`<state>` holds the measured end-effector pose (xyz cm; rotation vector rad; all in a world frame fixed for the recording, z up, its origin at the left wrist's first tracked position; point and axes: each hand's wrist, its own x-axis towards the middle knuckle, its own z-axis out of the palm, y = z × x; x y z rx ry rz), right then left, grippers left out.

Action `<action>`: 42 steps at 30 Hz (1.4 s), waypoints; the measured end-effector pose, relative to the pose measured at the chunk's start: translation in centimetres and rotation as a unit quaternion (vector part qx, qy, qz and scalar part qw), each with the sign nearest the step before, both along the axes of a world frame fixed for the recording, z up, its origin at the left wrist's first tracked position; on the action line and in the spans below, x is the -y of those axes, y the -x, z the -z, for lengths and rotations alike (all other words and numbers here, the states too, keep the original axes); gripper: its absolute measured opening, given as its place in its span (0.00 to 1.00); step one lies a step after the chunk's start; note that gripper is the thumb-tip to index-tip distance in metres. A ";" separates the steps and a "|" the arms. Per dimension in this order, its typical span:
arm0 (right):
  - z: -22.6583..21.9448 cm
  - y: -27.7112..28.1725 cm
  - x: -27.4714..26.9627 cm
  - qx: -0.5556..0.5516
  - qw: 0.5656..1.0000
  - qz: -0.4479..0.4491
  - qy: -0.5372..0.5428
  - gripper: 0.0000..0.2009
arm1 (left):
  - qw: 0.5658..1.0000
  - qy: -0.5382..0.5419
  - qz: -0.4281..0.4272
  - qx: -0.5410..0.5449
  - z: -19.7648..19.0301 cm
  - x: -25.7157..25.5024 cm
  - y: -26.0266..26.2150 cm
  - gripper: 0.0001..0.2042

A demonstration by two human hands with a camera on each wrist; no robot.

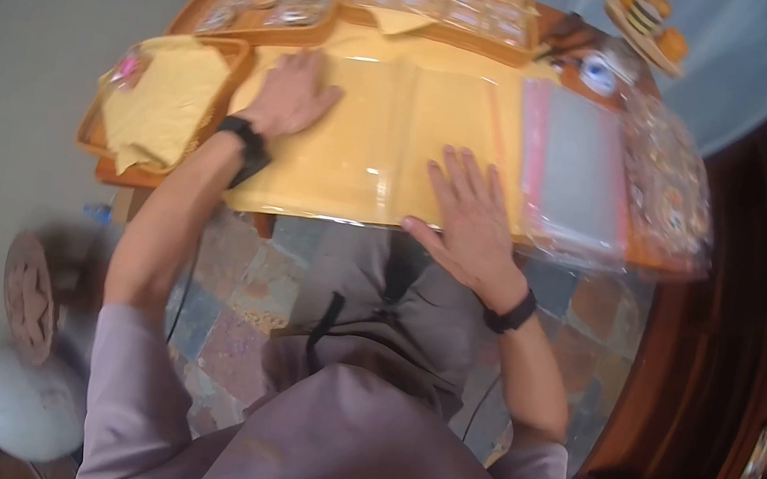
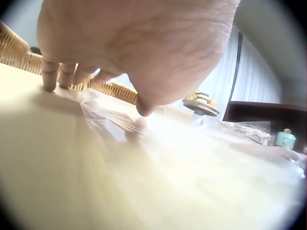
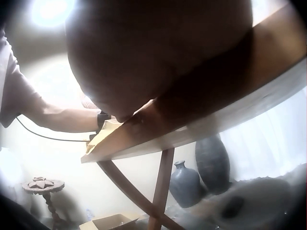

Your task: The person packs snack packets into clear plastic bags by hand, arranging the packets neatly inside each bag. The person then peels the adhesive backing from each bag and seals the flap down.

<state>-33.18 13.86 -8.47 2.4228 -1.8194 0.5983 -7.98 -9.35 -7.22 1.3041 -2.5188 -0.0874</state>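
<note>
A clear plastic sheet or bag [image 1: 369, 141] lies flat over a yellow cloth [image 1: 361, 41] on the table, glossy along its front edge. On its left part rests my left hand [image 1: 291, 97], fingers spread and pointing away from me. Close up, those fingertips [image 2: 49, 88] touch the yellow surface, and the clear plastic wrinkles beside the thumb [image 2: 145, 106]. My right hand [image 1: 473, 219] lies palm down on the right part near the front edge, fingers stretched out. In the right wrist view the palm [image 3: 158, 52] is dark and hides its fingers.
To the right sits a stack of clear bags with pink edges [image 1: 579, 161], beside a bag of wrapped pieces [image 1: 668, 176]. Wicker trays [image 1: 525, 57] of wrapped pieces line the back. Another tray [image 1: 242, 64], cloth-lined, stands left. A tape roll [image 1: 597, 72] lies back right.
</note>
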 end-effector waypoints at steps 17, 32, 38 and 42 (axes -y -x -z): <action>-0.9 -0.1 -0.1 -0.043 0.998 0.023 -0.037 0.38 | 0.884 -0.266 -0.076 -0.378 -4.4 1.4 -4.6 0.08; -1.6 0.0 -0.3 -0.038 0.996 0.012 -0.076 0.39 | 0.698 -0.433 -0.081 -0.564 -4.8 2.9 -5.8 0.06; -1.3 0.4 -0.5 -0.038 0.996 0.006 -0.079 0.42 | 0.803 -0.465 -0.117 -0.353 -6.2 4.0 -7.1 0.06; -1.5 0.6 -0.5 -0.028 0.996 0.002 -0.084 0.43 | 0.791 -0.432 -0.154 -0.404 -6.1 2.9 -5.3 0.05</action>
